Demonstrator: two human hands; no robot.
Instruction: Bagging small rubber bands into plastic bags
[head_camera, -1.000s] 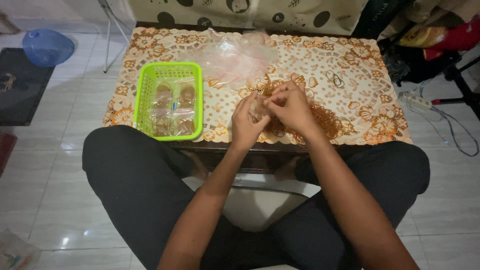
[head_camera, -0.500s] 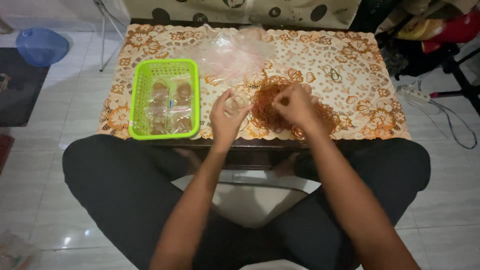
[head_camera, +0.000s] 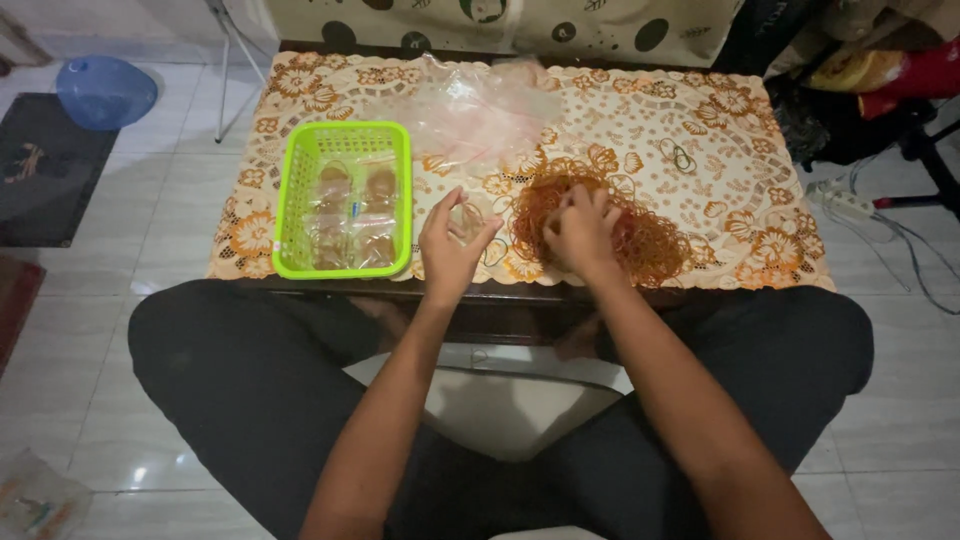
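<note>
A: Light's soft and even here, coming from above; the floor tiles (head_camera: 150, 440) throw back pale sheen.

B: Shadows stay faint, just a dark band under the table edge (head_camera: 520, 292). Clear plastic bags (head_camera: 480, 110) catch mild glare.

A: Right hand (head_camera: 580, 232) looks slightly smeared, the rubber band pile (head_camera: 640, 235) too. Corners bend with wide-angle stretch, top right goes dim.

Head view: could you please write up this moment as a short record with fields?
Setting: low table with orange floral cloth
Left hand: holds a small clear plastic packet above the table edge
Right hand: fingers down in the pile of orange rubber bands
Left of hands: green plastic mesh basket holding filled clear packets
Behind: crumpled clear plastic bags
Floor: blue plastic bowl
</note>
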